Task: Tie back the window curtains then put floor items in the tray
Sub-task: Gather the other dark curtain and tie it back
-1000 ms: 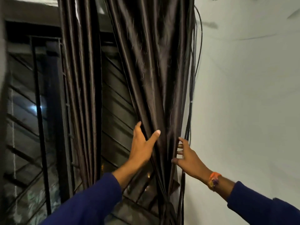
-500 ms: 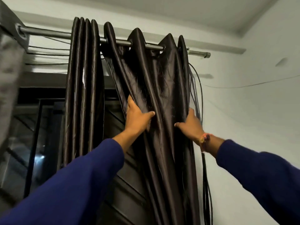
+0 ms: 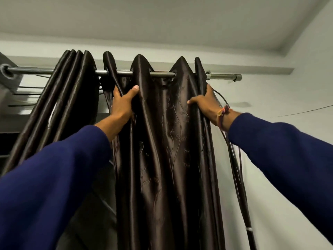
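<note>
A dark brown satin curtain (image 3: 162, 141) hangs by eyelets from a metal rod (image 3: 223, 76) near the ceiling. My left hand (image 3: 122, 103) grips a fold on the curtain's left side just under the rod, thumb over the front. At the curtain's right edge my right hand (image 3: 207, 103) grips the fabric at the same height. A second brown curtain panel (image 3: 59, 105) is bunched in tight pleats further left on the rod. No tray or floor items are in view.
Black cables (image 3: 236, 163) hang down the white wall (image 3: 288, 98) right of the curtain, behind my right wrist. A grey curtain corner (image 3: 9, 76) hangs at the rod's far left. The dark window (image 3: 7, 143) lies behind the left panel.
Both hands have climbed up the curtain from its lower gathered part to just under the rod, and my view has tilted up to the ceiling.
</note>
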